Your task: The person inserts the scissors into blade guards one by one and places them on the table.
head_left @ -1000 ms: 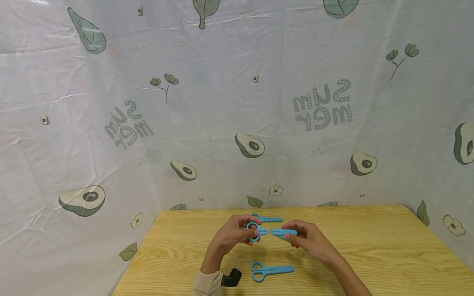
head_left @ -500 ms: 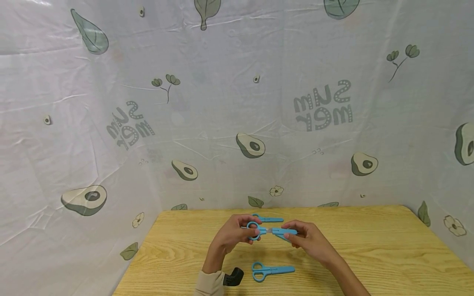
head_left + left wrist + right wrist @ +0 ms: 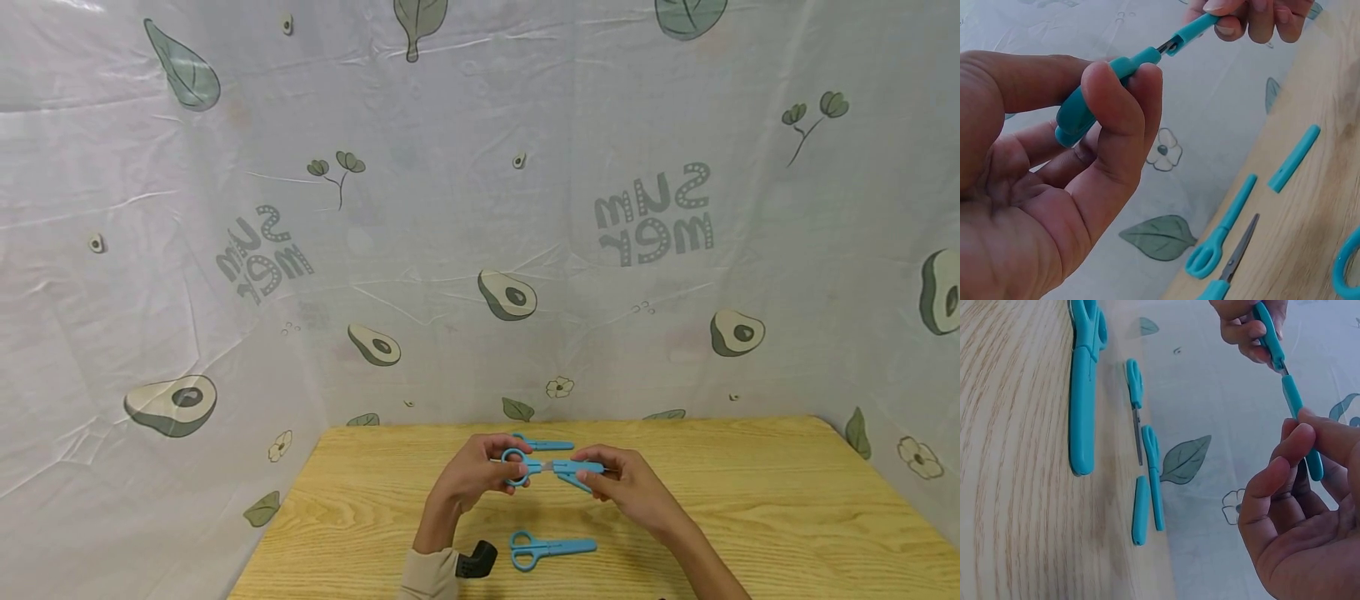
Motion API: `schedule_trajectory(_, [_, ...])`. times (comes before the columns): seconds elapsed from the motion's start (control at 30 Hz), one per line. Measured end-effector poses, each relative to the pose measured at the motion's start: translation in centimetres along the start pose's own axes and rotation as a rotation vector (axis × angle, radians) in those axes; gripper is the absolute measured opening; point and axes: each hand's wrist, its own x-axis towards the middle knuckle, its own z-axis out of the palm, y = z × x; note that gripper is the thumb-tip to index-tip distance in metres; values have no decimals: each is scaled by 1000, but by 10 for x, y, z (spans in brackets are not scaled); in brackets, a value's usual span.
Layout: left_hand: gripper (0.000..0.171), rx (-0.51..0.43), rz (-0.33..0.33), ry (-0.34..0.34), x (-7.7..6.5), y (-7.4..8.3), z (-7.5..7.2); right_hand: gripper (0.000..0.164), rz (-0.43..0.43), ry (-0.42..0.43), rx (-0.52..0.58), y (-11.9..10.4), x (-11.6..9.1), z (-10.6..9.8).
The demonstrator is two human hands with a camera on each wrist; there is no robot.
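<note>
My left hand (image 3: 480, 473) grips the looped handles of light-blue scissors (image 3: 1124, 66). Opposite it, the thumb and fingers of my right hand (image 3: 624, 483) pinch the blue blade cover (image 3: 1294, 395). A short piece of metal blade (image 3: 547, 466) shows between handles and cover, the rest of it being inside the cover. Both hands hold these above the table. Beneath them, another pair of scissors with a bare blade (image 3: 1137, 434) lies on the wood, mostly hidden from the head view. Its neighbour is a loose blue cover (image 3: 1140, 511).
Covered scissors (image 3: 553, 547) lie on the near side of the wooden table (image 3: 750, 500). Farther back, close to the table's far edge, is another covered pair (image 3: 551, 446). A pale patterned sheet (image 3: 450, 208) hangs behind the table and along its sides.
My left wrist has drifted slightly to the right. Both hands keep their grips, and the scissors and cover stay nearly in place.
</note>
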Motion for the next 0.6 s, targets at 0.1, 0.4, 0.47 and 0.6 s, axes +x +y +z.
schedule_trajectory(0.1, [30, -19, -5, 5, 0, 0, 1, 39, 12, 12, -4, -2, -1, 0])
schedule_trajectory(0.4, [31, -13, -13, 11, 0, 0, 2, 41, 0, 5, 0, 1, -1, -1])
schedule_trajectory(0.47, [31, -9, -16, 11, 0, 0, 2, 39, -1, 6, -3, 3, -1, -1])
schedule_trajectory(0.6, [30, -6, -13, 12, 0, 0, 2, 38, -10, 4, -8, 4, 0, 0])
